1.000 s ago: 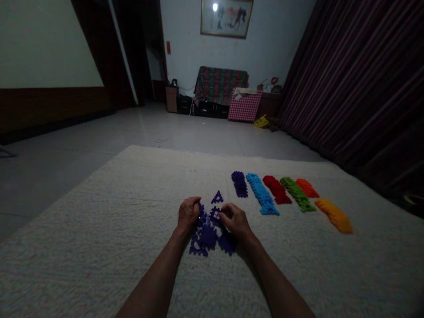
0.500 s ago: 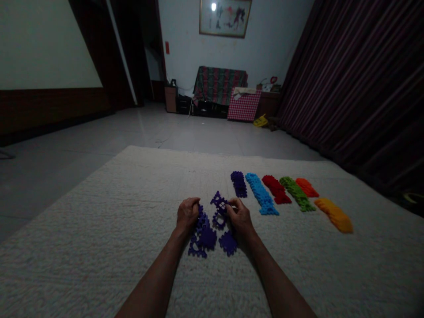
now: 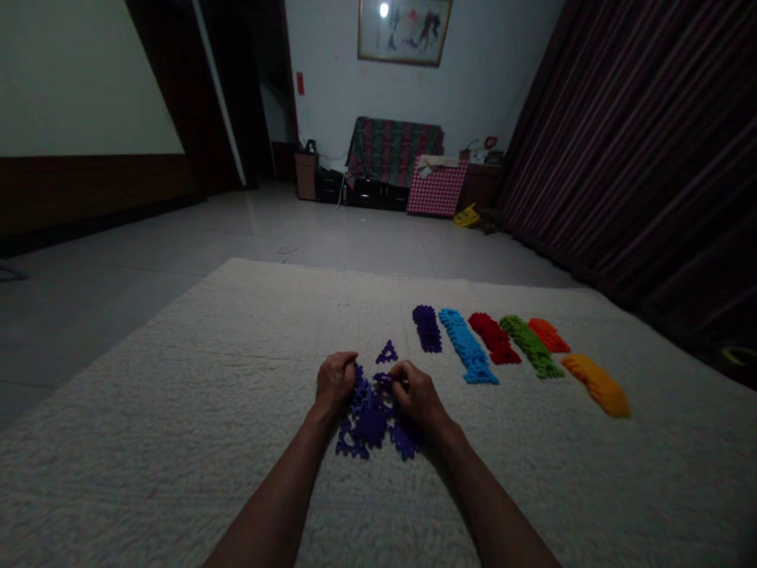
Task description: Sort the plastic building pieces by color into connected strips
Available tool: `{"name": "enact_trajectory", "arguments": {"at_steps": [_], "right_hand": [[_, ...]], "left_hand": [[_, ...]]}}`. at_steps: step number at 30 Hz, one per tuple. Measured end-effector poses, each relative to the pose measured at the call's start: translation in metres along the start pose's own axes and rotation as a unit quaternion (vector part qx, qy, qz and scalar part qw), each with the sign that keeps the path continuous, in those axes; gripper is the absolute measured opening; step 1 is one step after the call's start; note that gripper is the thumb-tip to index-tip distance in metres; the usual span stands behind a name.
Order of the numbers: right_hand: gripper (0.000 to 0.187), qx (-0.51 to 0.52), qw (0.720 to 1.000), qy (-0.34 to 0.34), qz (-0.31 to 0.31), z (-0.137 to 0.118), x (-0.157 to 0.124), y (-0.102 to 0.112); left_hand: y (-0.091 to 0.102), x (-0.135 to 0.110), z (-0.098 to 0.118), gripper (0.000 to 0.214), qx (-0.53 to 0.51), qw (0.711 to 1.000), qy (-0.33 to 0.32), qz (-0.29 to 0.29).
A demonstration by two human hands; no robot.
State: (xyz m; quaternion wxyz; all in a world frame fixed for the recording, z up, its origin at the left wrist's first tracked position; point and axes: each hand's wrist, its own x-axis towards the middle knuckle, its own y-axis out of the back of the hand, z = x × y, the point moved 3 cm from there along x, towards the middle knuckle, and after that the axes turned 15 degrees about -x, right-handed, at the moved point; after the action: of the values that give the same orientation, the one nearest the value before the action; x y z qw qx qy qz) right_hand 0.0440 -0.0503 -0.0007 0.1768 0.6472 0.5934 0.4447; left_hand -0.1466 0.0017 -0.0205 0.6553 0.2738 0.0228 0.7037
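My right hand (image 3: 419, 394) pinches a small purple toothed building piece (image 3: 384, 379), tilted and seen nearly edge-on. My left hand (image 3: 336, 382) is closed against the upper end of a leaning row of purple toothed pieces (image 3: 362, 394); its fingertips are partly hidden. Between my forearms lie a solid purple toothed piece (image 3: 371, 426) and one with a cut-out (image 3: 352, 446). Another purple piece (image 3: 403, 440) lies below my right hand, partly covered by it. A purple triangle (image 3: 387, 353) lies flat just beyond my hands.
Rows of similar pieces lie to the right on the pale quilted mat (image 3: 177, 394): purple (image 3: 426, 328), light blue (image 3: 467, 347), red (image 3: 494, 338), green (image 3: 531, 345), orange (image 3: 549, 335) and yellow (image 3: 596, 384). Tiled floor (image 3: 248, 225) and a dark curtain (image 3: 615, 134) lie beyond.
My right hand has moved slightly left toward the row, with a purple piece lifted and turned in its fingers. The triangle now lies apart. My left hand has stayed in place.
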Motion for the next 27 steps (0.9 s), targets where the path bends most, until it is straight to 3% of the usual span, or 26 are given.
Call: {"name": "enact_trajectory", "arguments": {"at_steps": [3, 6, 12, 17, 21, 24, 27], "right_hand": [[0.012, 0.027, 0.999, -0.022, 0.006, 0.002, 0.001, 0.002], [0.014, 0.043, 0.995, -0.068, 0.054, 0.01, 0.003, 0.009], [0.015, -0.045, 0.988, -0.06, 0.135, 0.029, 0.006, 0.026], [0.02, -0.097, 0.988, -0.04, 0.109, 0.039, 0.006, 0.026], [0.035, -0.097, 0.992, -0.023, 0.078, 0.048, 0.005, 0.026], [0.042, -0.112, 0.987, -0.056, 0.096, 0.055, 0.005, 0.028], [0.038, -0.157, 0.975, -0.111, 0.115, 0.056, 0.004, 0.027]], "left_hand": [[0.0, 0.0, 0.001, 0.035, -0.002, 1.0, -0.003, 0.003], [0.001, 0.0, 0.002, 0.035, -0.007, 1.0, -0.004, 0.002], [0.001, 0.0, 0.001, 0.034, 0.001, 1.0, 0.005, 0.0], [0.001, 0.0, 0.0, 0.034, 0.002, 1.0, 0.012, -0.002], [0.001, 0.0, 0.0, 0.035, 0.0, 1.0, 0.007, -0.002], [0.0, 0.0, 0.0, 0.035, -0.002, 1.0, 0.006, 0.001], [-0.001, 0.0, -0.002, 0.034, -0.001, 1.0, 0.004, 0.0]]}}
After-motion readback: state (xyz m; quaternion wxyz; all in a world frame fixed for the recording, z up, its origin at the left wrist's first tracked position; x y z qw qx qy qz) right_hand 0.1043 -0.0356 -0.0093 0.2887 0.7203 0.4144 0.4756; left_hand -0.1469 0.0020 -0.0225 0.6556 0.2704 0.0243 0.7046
